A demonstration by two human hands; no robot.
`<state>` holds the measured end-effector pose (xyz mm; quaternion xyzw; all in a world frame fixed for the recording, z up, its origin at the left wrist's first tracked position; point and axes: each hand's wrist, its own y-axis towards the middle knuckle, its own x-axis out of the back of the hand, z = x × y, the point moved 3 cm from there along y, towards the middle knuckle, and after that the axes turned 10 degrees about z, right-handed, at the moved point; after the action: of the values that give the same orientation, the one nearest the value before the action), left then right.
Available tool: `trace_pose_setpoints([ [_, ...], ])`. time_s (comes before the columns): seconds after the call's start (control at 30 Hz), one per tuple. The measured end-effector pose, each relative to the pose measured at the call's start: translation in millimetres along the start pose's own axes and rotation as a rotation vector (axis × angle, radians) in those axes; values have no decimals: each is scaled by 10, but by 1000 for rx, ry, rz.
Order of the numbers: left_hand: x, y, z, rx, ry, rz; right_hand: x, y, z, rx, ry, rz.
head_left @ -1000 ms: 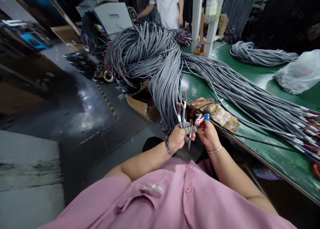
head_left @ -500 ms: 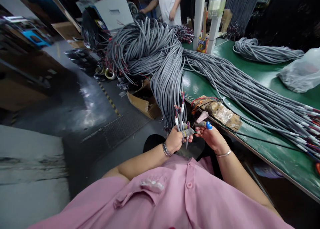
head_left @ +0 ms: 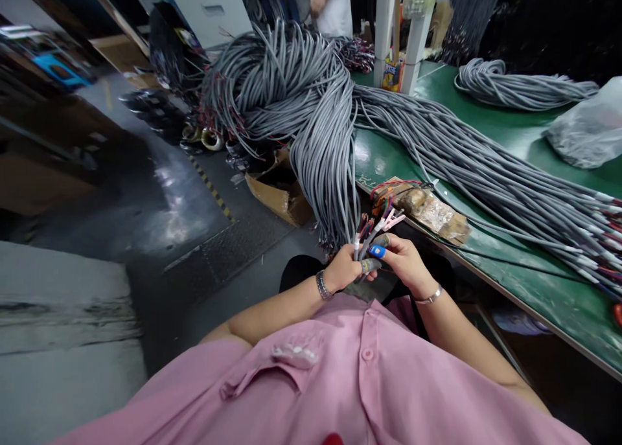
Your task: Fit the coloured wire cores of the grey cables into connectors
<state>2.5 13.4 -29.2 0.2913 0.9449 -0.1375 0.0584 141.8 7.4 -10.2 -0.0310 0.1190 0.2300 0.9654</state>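
In front of my shirt, my left hand (head_left: 344, 268) is closed round grey cables (head_left: 356, 251) whose stripped ends point up and show thin coloured wires (head_left: 365, 226) above white bands. My right hand (head_left: 405, 262) meets it, thumb and fingers pinched on a grey cable (head_left: 370, 239) of the same bunch. A blue cover (head_left: 377, 251) sits on the right thumb, and grey covers wrap fingers on both hands. Just behind the cable ends is a pink clip-like thing (head_left: 392, 219); I cannot tell what it is fixed to. The fingers hide the gripped parts of the cables.
A large heap of grey cables (head_left: 282, 89) hangs off the green bench (head_left: 519, 238), with a long bundle (head_left: 466, 153) along it. A taped block (head_left: 427, 208) lies at the bench edge. Below stands an open cardboard box (head_left: 272, 195). Another person (head_left: 335, 8) stands behind the heap.
My right hand has moved left from loose wires onto the cables in my left hand, thumb now pressed there. The cable ends have tilted right. The view has shifted slightly.
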Motion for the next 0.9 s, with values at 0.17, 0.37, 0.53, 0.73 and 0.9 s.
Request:
trace_pose_setpoints([
  [0.17, 16, -5, -32, -17, -59, -25, 132, -11, -139, 31, -8, -101],
  [0.37, 3, 2, -87, -125, -265, -140, 386, 55, -357, -41, 369, -227],
  [0.53, -73, 75, -154, -162, -315, -179, 314, 239, -189, 31, 408, -236],
  [0.73, -126, 177, -217, -131, -321, -173, 245, 366, -127, 132, 530, -263],
  [0.9, -141, 231, -181, -103, -290, -170, 211, 388, -192, 98, 605, -198],
])
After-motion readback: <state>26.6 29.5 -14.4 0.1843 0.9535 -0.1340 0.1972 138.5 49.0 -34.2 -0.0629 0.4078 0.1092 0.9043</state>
